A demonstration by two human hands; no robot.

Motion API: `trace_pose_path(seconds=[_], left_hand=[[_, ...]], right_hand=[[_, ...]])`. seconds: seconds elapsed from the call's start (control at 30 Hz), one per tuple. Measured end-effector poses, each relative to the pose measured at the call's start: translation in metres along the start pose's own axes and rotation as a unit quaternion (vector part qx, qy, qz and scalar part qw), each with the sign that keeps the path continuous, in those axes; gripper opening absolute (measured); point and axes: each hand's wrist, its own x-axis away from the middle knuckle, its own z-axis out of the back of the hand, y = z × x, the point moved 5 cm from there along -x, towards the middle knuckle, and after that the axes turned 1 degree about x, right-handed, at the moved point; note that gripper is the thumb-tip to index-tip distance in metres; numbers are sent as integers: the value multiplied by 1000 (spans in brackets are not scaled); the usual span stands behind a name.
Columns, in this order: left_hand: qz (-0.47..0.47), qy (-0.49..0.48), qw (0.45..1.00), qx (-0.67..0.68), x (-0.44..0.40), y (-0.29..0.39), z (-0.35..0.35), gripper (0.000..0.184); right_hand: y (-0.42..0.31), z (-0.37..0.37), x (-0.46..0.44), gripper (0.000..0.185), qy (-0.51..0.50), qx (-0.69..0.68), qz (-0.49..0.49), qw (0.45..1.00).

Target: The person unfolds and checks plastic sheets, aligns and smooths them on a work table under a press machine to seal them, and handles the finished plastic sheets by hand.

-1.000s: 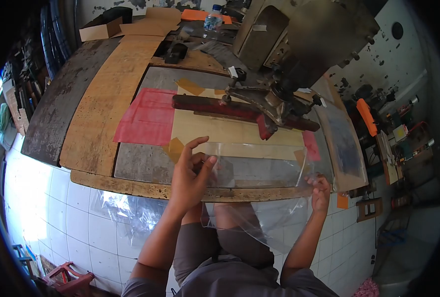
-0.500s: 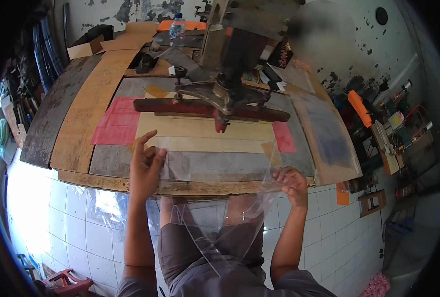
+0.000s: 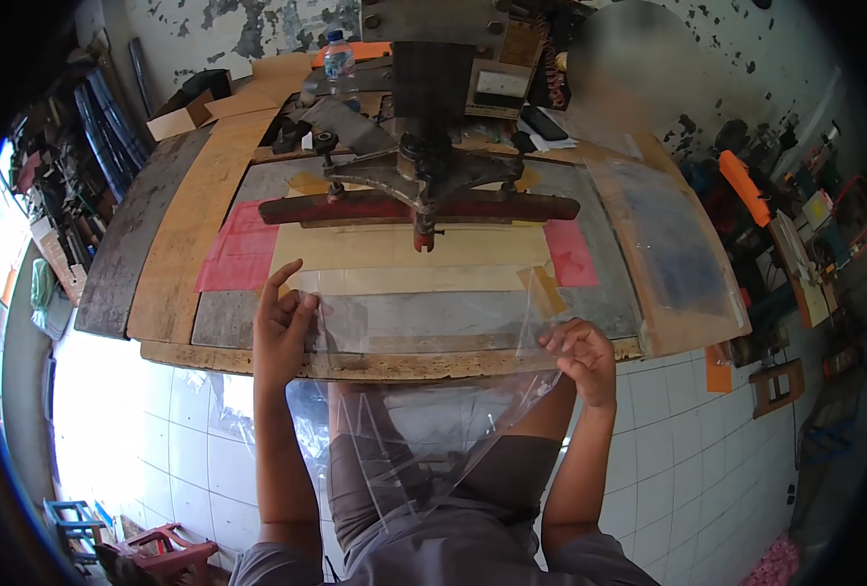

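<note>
A clear plastic sheet (image 3: 492,415) spans the space between my two hands, and its lower part sags over my lap. My left hand (image 3: 283,332) pinches its left edge between thumb and fingers, with the index finger raised. On the other side, my right hand (image 3: 584,361) has its fingers curled on the sheet's right edge. The sheet's far part lies over the front of the table. Beyond it, a press with a long red-sided bar (image 3: 355,210) stands above a pale yellow strip (image 3: 355,249) on a grey plate (image 3: 433,317).
Pink patches (image 3: 238,249) flank the strip. A water bottle (image 3: 339,61), an open cardboard box (image 3: 187,115) and a dark phone (image 3: 544,123) sit at the back. On the right lies a tape-covered board (image 3: 668,254). The wooden table edge (image 3: 404,365) runs before me.
My view has shifted, so the table and press appear at another angle. Both hands keep their hold on the plastic sheet, whose hanging folds have changed shape slightly.
</note>
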Motion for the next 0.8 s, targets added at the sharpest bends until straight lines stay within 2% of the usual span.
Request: trace_pose_path(seconds=[0.1, 0.13, 0.23, 0.27, 0.37, 0.63, 0.8], left_hand=[[-17, -5, 1000, 12, 3, 2, 1, 51], [-24, -8, 1000, 16, 4, 4, 1, 51], [-11, -13, 1000, 1, 7, 7, 1, 51], [-12, -18, 1000, 1, 5, 3, 3, 57], [-14, -22, 999, 18, 7, 7, 1, 59], [-1, -37, 998, 59, 7, 6, 1, 48], [-9, -39, 999, 36, 8, 8, 1, 50]], right_hand=[[1, 1, 2, 19, 48, -5, -34, 998], [4, 4, 3, 16, 52, 24, -13, 998], [2, 5, 2, 14, 97, 10, -32, 995], [6, 8, 3, 15, 92, 14, -28, 995], [9, 12, 4, 16, 97, 16, -34, 995], [8, 14, 2, 22, 109, 23, -23, 994], [9, 17, 2, 25, 120, 26, -30, 992]])
